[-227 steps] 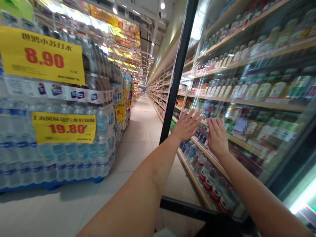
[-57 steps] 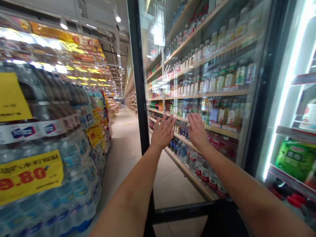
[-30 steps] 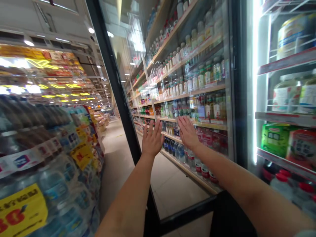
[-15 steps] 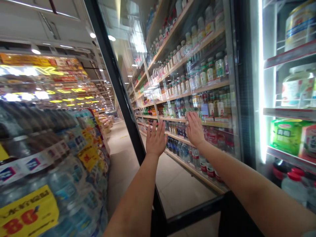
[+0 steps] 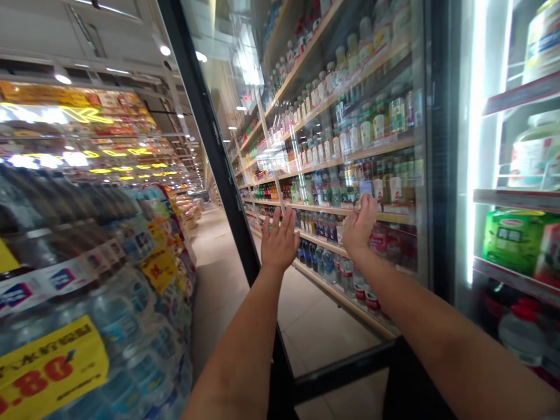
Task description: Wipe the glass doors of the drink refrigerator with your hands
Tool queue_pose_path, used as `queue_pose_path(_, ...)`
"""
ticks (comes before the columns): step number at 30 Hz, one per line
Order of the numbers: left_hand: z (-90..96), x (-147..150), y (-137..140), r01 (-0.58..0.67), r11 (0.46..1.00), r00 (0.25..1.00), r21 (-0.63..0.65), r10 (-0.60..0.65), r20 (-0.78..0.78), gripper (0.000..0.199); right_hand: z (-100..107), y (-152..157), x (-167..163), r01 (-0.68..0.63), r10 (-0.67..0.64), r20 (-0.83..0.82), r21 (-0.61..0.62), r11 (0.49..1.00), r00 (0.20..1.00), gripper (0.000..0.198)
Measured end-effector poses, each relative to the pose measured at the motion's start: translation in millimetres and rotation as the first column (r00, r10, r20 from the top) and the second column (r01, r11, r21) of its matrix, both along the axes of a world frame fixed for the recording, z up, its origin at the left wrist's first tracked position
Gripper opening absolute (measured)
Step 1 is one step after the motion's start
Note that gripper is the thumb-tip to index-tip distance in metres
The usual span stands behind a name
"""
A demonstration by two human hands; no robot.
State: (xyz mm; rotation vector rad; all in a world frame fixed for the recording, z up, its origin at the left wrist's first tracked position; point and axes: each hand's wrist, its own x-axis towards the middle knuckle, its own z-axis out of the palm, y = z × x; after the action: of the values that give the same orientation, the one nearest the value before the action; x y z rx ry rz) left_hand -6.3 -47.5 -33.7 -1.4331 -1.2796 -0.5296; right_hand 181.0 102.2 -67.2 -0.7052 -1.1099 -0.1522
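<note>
A glass cooler door (image 5: 332,326) with a black frame stands swung open in front of me. My left hand (image 5: 280,240) lies flat on the glass near the frame, fingers spread. Further right, my right hand (image 5: 359,224) is closed against the pane, bent at the wrist. A bit of crumpled pale cloth (image 5: 357,205) shows at its fingertips, mostly hidden by the fingers. Rows of bottles (image 5: 324,149) on shelves show in the glass; whether reflected or seen through it, I cannot tell.
Right of the door, lit cooler shelves (image 5: 516,201) hold a green package (image 5: 511,239) and large jars. Shrink-wrapped water bottles (image 5: 118,326) are stacked at left with a yellow price sign (image 5: 52,367). An aisle floor (image 5: 214,256) runs between stack and door.
My right hand has slid right across the glass and turned at the wrist. My left hand stays in nearly the same spot. The view has shifted slightly.
</note>
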Motion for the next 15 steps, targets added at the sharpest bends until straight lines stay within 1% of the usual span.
queue_pose_path(1, 0.1, 0, 0, 0.002, 1.0, 1.0, -0.004, -0.002, 0.004, 0.062, 0, 1, -1, 0.001, -0.002, -0.018, -0.014, 1.0, 1.0, 0.059)
queue_pose_path(3, 0.5, 0, 0, 0.006, 1.0, 1.0, -0.019, -0.005, 0.019, 0.062, -1, 2, 1, 0.01, -0.01, 0.01, -0.019, 1.0, 1.0, 0.06)
queue_pose_path(6, 1.2, 1, -1, 0.009, 0.999, 0.999, -0.031, -0.008, 0.033, 0.062, -4, 2, 9, 0.042, -0.044, 0.139, 0.019, 0.999, 0.989, 0.061)
queue_pose_path(9, 1.4, 1, -1, 0.012, 0.999, 0.999, -0.035, -0.011, 0.034, 0.062, -9, 2, 20, 0.066, -0.082, 0.279, 0.066, 0.996, 0.957, 0.063)
queue_pose_path(12, 1.3, 1, 0, 0.012, 0.999, 0.999, -0.035, -0.011, 0.036, 0.063, -12, 2, 28, 0.075, -0.102, 0.36, 0.087, 0.993, 0.927, 0.062)
queue_pose_path(15, 1.0, 0, 1, 0.008, 0.999, 0.999, -0.032, -0.007, 0.033, 0.064, -16, 4, 32, 0.077, -0.117, 0.404, 0.115, 0.99, 0.907, 0.062)
